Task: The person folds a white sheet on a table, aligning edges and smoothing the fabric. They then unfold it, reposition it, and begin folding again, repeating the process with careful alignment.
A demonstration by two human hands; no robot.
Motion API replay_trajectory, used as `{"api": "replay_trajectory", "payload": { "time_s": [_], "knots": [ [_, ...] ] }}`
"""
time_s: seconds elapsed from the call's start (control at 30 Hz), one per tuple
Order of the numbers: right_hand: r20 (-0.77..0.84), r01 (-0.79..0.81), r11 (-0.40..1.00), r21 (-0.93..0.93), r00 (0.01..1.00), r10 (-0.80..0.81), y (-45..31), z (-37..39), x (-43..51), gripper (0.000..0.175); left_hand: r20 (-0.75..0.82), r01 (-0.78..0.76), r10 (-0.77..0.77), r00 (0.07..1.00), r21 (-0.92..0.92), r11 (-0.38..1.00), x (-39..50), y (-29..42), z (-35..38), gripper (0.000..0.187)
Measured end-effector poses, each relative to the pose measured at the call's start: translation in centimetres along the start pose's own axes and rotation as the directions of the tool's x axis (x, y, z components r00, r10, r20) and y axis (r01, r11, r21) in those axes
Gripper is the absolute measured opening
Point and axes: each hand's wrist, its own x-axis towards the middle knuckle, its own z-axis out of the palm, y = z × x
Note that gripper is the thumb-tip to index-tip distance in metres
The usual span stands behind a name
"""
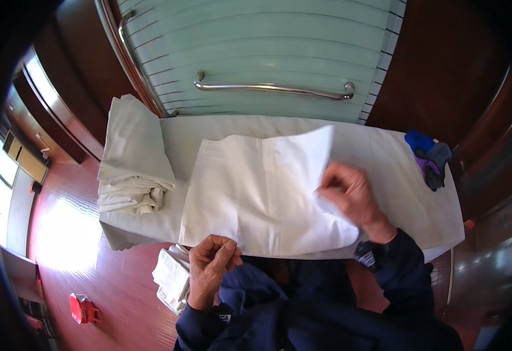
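A white cloth (251,188) lies spread over a table in front of me, with creases running down its middle. My left hand (214,261) pinches its near edge, left of centre. At the cloth's right side, my right hand (348,193) is slightly blurred, its fingers curled together on the edge. Below those fingers the cloth bends and rises a little. The far right corner of the cloth points away from me.
A tall stack of folded white cloth (135,162) stands at the table's left end. Blue, grey and purple fabric items (429,158) lie at the right end of the white-covered table (405,197). Lower left are more folded cloths (172,278) and a red container (82,309). Behind runs a metal handrail (273,89).
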Motion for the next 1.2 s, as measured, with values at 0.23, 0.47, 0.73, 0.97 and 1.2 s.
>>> {"api": "replay_trajectory", "payload": {
  "time_s": [0.23, 0.47, 0.73, 0.97, 1.2],
  "knots": [
    [0.551, 0.128, 0.991, 0.036, 0.825, -0.126, -2.9, 9.6, -3.3, 0.007, 0.166, -0.089, 0.107, 0.98, -0.116, 0.989, 0.2, -0.7, 2.2, 0.03],
    [0.655, 0.161, 0.986, -0.046, 0.75, -0.092, -1.0, 9.3, -5.2, 0.007, -0.072, -0.03, 0.009, 0.997, -0.298, 0.954, 0.9, -1.5, 1.7, 0.042],
    [0.739, 0.082, 0.99, -0.119, 0.673, 0.033, -1.7, 8.5, -4.9, 0.007, -0.161, -0.032, 0.03, 0.986, -0.012, 0.999, 1.2, -3.0, 1.3, 0.048],
    [0.224, -0.044, 0.924, -0.379, 0.965, 0.138, 0.6, 0.3, 2.3, 0.012, -0.263, -0.129, 0.149, 0.953, 0.091, 0.987, 2.3, -2.0, -0.2, 0.052],
    [0.157, 0.068, 0.687, -0.723, 0.985, 0.067, 7.3, -1.3, 11.6, 0.064, -0.355, -0.06, 0.05, 0.934, -0.015, 0.998, 3.4, -0.2, 0.3, 0.064]
  ]
}}
